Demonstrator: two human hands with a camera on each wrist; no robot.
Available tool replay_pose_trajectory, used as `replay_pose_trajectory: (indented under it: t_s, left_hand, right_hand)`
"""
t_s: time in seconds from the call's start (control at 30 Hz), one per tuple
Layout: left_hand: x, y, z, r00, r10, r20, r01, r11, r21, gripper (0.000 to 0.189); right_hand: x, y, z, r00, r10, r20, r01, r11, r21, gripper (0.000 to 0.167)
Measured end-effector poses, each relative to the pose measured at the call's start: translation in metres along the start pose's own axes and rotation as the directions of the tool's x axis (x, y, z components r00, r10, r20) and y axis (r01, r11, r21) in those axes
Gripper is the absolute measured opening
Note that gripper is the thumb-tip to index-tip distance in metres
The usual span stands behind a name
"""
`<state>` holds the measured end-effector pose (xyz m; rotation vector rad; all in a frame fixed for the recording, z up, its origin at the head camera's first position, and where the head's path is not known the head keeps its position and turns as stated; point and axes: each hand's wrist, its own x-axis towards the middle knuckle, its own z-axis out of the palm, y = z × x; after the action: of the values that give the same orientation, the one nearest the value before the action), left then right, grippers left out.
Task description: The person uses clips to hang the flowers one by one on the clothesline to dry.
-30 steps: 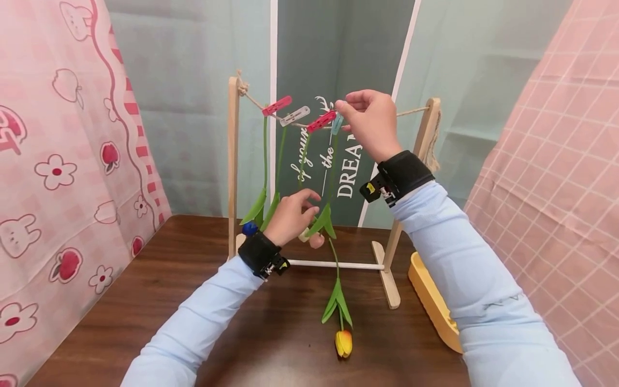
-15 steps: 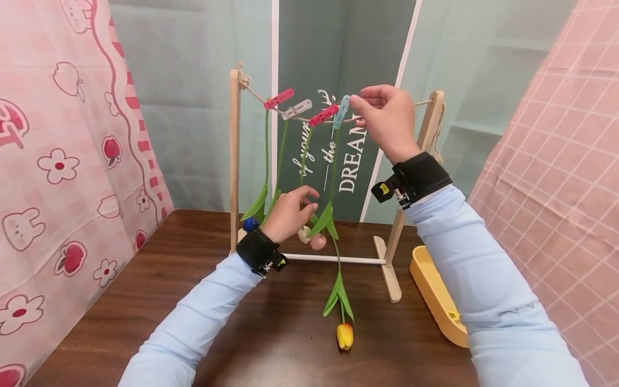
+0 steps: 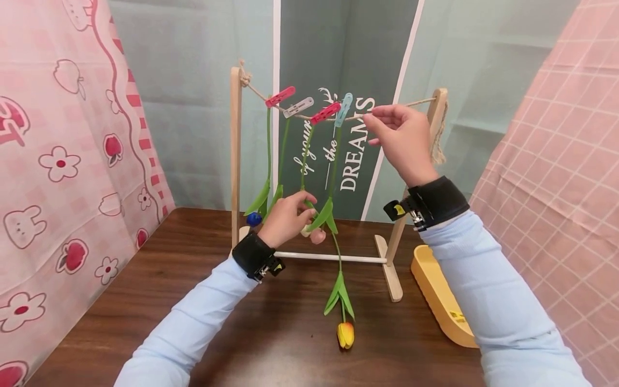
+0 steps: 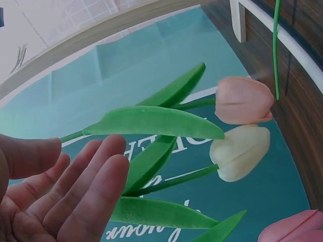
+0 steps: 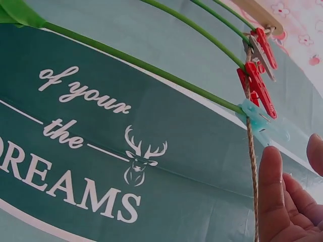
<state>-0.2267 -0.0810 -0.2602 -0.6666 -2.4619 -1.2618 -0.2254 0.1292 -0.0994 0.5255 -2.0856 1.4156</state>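
My right hand (image 3: 401, 137) is just right of the light-blue clothespin (image 3: 344, 110), fingers loosely bent and holding nothing. That clothespin grips a green tulip stem (image 5: 151, 70) on the rope (image 5: 253, 166). Left of it, a red clothespin (image 3: 326, 114), a white clothespin (image 3: 299, 107) and another red clothespin (image 3: 280, 97) hold more stems. Low among the hanging flowers is my left hand (image 3: 288, 217), thumb and fingers apart beside a leaf (image 4: 156, 121). A peach tulip (image 4: 244, 101) and a cream tulip (image 4: 241, 151) hang beyond its fingers. A blue tulip (image 3: 253, 219) hangs farther left.
A wooden frame (image 3: 235, 161) carries the rope, with a white bar (image 3: 314, 257) low across it. On the brown table (image 3: 271, 333) lies a yellow-orange tulip (image 3: 345, 336). A yellow tray (image 3: 435, 293) stands at right, partly behind my right forearm, with a small yellow piece (image 3: 456, 316) inside.
My right hand has let go of the light-blue clothespin and moved right, away from it. The clothespin stays on the rope with its stem. My left hand has barely moved.
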Motion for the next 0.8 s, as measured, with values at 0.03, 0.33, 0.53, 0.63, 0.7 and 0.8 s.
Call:
replay_pose_trajectory:
  t_s: [0.03, 0.33, 0.53, 0.63, 0.7, 0.8]
  left_hand:
    - [-0.001, 0.000, 0.000, 1.000, -0.001, 0.002, 0.001, 1.000, 0.003, 0.019]
    - [-0.009, -0.002, 0.000, 1.000, 0.001, 0.026, -0.001, 1.000, 0.014, 0.018]
    - [-0.015, -0.003, 0.003, 0.999, 0.006, 0.042, -0.007, 1.000, 0.018, 0.018]
    - [-0.018, -0.005, 0.005, 0.999, 0.015, 0.041, -0.016, 1.000, 0.010, 0.018]
    - [-0.020, -0.007, 0.007, 0.999, 0.020, 0.038, -0.020, 1.000, 0.003, 0.018]
    - [-0.025, -0.009, 0.009, 0.999, 0.024, 0.041, -0.024, 1.000, -0.006, 0.017]
  right_hand:
    - [-0.002, 0.002, -0.001, 1.000, -0.001, 0.002, 0.001, 1.000, 0.004, 0.035]
    - [-0.021, 0.020, -0.009, 0.999, -0.027, 0.018, 0.027, 0.999, -0.017, 0.036]
    - [-0.032, 0.034, -0.016, 0.999, -0.015, 0.031, 0.015, 1.000, -0.021, 0.034]
    - [-0.037, 0.040, -0.020, 0.999, -0.007, 0.041, 0.009, 0.999, -0.042, 0.034]
    - [-0.040, 0.044, -0.022, 0.999, 0.003, 0.048, -0.001, 0.999, -0.053, 0.034]
    - [-0.045, 0.049, -0.026, 0.998, 0.021, 0.058, -0.017, 0.998, -0.065, 0.035]
